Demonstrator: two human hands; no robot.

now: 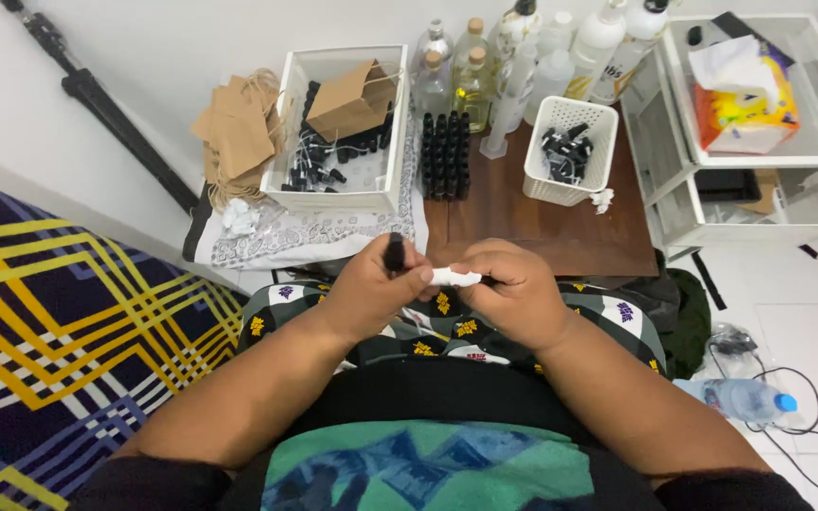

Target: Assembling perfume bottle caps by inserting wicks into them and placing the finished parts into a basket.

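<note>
Both hands meet over the lap, just above the patterned cloth. Her left hand (371,289) is closed around a small black bottle (395,254), standing upright. Right hand (513,293) pinches a little white piece (454,277), lying sideways and pointing left at the bottle. Farther off, rows of black bottles (446,156) wait on the wooden table (560,227).

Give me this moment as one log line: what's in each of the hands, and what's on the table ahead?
left hand: holds small black bottle | right hand: holds white tissue | wooden table: black bottles, white basket
</note>
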